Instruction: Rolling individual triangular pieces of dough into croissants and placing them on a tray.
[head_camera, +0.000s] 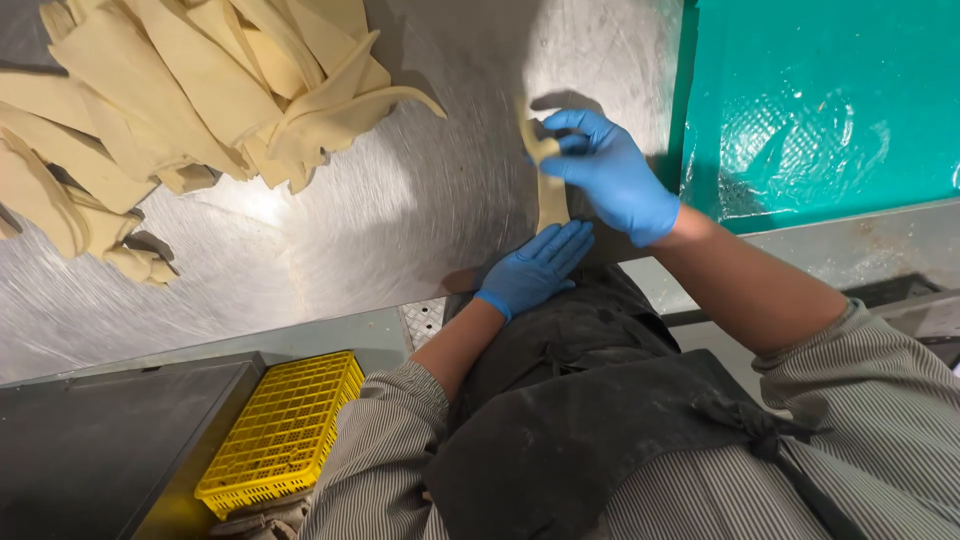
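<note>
Pinching the far end of a dough strip (551, 195) on the steel counter (400, 200), the right hand (612, 178) lifts it; the left hand (535, 268), flat and holding nothing, presses its near end. Folding seems underway, needing a steady pull.

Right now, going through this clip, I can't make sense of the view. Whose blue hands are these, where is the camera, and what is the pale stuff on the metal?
The camera sits on a person's head and looks down, so you see their own apron and striped sleeves. Both hands wear blue gloves. The right hand pinches one end of a dough strip; the left hand lies flat on its near end, pressing it to the steel table. A pile of dough strips lies at the far left. A green board sits at right, a yellow crate below.
</note>
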